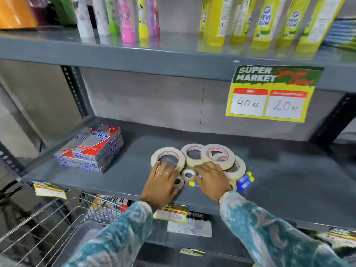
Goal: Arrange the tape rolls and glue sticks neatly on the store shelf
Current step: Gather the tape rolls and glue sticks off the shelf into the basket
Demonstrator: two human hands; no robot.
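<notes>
The left hand's fingers [164, 167] are straight and slightly spread, their tips resting on the near rim of a large cream tape roll [154, 158] that lies flat on the grey shelf [289, 180]. The left hand [160, 185] itself lies palm down at the shelf's front edge. The right hand's fingers [203, 167] are also loosely spread and pinch nothing, and the right hand [212, 180] is lowered palm down over the middle of the pile. Between the two hands lie two small tape rolls [188, 174] and one glue stick [193, 184] with a yellow cap. Behind the right hand, three more large tape rolls [217, 152] overlap one another, the top one tilted on the others. Just right of that hand, more blue glue sticks [245, 181] lie side by side, touching the nearest roll. Well to the left on the same shelf stands a stack of silver and red boxes [92, 151]. A yellow price sign [269, 97] hangs from the shelf above, which carries yellow glue bottles [265, 24] and coloured tubes [126, 20]. A wire basket [48, 228] sits lower left.
</notes>
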